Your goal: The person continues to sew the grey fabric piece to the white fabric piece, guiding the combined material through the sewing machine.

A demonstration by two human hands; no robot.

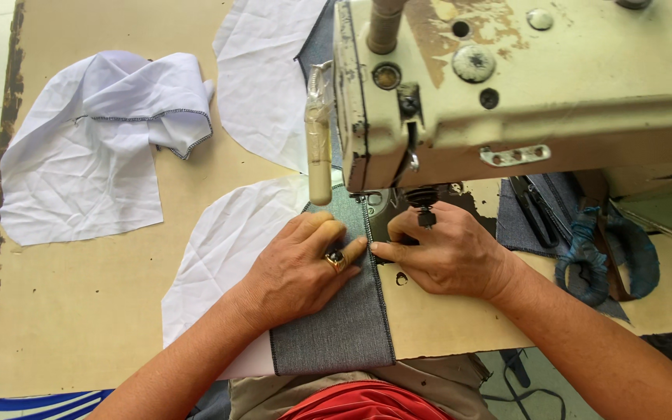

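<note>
Flat under the sewing machine's (507,85) needle lies a grey denim strip (344,311) on white lining cloth (219,249): soft, limp, probably best steered by its stitched edge. Left hand (301,264) presses it open-palmed; right hand (445,253) pinches that edge. No containers show; blue-handled shears (585,249) rest rightward.

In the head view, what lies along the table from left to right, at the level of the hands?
White cloth piece → left hand on the grey denim strip → right hand → blue-wrapped scissors.
</note>
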